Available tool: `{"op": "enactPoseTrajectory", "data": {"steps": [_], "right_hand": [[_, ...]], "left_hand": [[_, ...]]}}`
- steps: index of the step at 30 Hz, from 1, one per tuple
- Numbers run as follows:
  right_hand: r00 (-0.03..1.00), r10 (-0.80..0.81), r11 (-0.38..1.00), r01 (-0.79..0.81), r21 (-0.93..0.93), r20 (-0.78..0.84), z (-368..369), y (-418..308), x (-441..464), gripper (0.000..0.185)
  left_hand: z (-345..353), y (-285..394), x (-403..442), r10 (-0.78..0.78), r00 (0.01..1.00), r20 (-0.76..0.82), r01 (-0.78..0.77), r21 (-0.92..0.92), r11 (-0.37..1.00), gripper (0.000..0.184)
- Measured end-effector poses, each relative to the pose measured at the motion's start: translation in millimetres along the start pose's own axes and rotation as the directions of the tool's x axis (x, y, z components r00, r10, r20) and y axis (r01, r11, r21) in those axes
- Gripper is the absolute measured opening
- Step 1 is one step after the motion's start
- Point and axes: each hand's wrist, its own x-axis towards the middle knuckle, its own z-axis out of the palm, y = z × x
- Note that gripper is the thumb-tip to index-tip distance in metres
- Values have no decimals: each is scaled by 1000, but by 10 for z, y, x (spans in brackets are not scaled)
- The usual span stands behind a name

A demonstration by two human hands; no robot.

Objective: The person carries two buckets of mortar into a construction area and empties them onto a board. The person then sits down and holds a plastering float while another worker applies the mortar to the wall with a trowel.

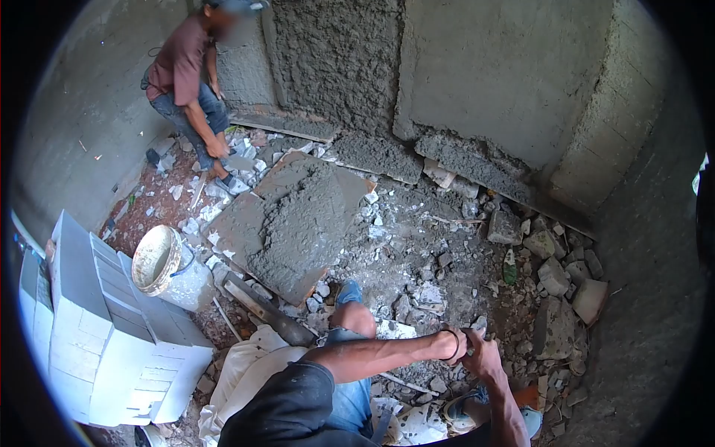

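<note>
My left hand (451, 345), with a dark band at its wrist, and my right hand (482, 356) meet low in the view, right of centre. Both are closed, fingers bent around something small between them that I cannot make out. Below them is rubble-strewn ground (402, 257). Up and to the left, a heap of wet grey mortar (302, 216) lies on a flat board (232, 227). A dirty white bucket (195, 283) with mortar-stained rim stands left of the board.
A co-worker (186, 82) bends at the upper left by the wall. Pale blocks (112, 328) are stacked at the lower left. Broken concrete chunks (555, 328) line the right side. Planks (521, 190) with mortar run along the rough wall (339, 59). A timber piece (264, 309) lies near my knee.
</note>
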Motion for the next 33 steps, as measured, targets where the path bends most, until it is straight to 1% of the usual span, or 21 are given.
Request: {"op": "enactPoseTrajectory", "data": {"steps": [2,3,4,5,6,7,9,11,13,15,16,17,18,19,22,23,25,26,28,29,33], "right_hand": [[992,124,990,-124,68,9,-97,-101,16,58],[992,125,990,-125,67,14,-97,-99,26,58],[989,147,987,-147,64,2,-96,-85,33,58],[985,170,984,-169,62,-10,-84,-66,38,59],[992,116,993,-114,40,-49,-25,13,43,65],[992,115,993,-114,39,-42,-1,43,42,65],[993,80,997,-78,24,-92,25,55,37,66],[994,71,997,-71,11,-81,42,51,23,63],[995,66,998,-67,-2,-77,61,43,7,60],[995,77,997,-76,25,-64,74,-2,14,50],[996,73,997,-73,3,-58,54,-40,15,44],[995,72,997,-72,6,-63,50,-45,18,44],[995,100,995,-100,11,-28,53,-47,24,46],[992,128,992,-128,17,7,62,-46,31,48],[994,109,994,-109,16,-7,107,3,19,47],[995,103,995,-103,0,-2,106,10,21,47],[995,102,994,-102,-31,-11,100,40,18,50],[995,102,994,-103,-32,-14,82,23,17,53],[993,119,992,-119,-46,-12,91,59,14,62],[993,115,992,-116,-48,-22,76,68,15,62],[986,163,987,-163,-7,24,-2,0,11,62]], "left_hand": [[-40,7,-21,37,990,-137,-25,90,996,38],[-87,17,-48,63,977,-204,-35,137,990,35],[-169,26,-35,49,989,-142,-29,137,990,34],[-159,9,-7,50,989,-143,-31,132,991,34],[-154,-11,27,68,985,-159,-52,99,994,33],[-142,-22,53,82,981,-177,-72,65,995,32],[-189,8,8,96,982,-164,-79,110,991,32],[-188,19,-53,104,966,-236,-89,75,993,35],[-30,-35,-12,99,972,-212,-87,65,994,37],[1,-36,-23,93,978,-188,-84,58,995,40],[7,-33,-21,53,991,-126,-48,39,998,42],[2,-42,-28,12,998,-63,-11,25,1000,44],[90,-74,-28,23,990,-136,-25,-10,1000,46],[119,-74,-14,23,991,-133,-23,-1,1000,46],[-53,-38,-107,14,998,-60,-17,-50,999,40],[-59,-29,-137,27,991,-132,-34,-51,998,37],[-112,5,-140,50,995,-87,-48,29,998,36],[-97,-5,-153,90,983,-161,-86,33,996,33],[-120,5,-97,75,989,-127,-70,40,997,32],[-155,17,-90,60,995,-85,-57,37,998,30],[-131,-5,-84,81,990,-115,-74,66,995,26]]}}
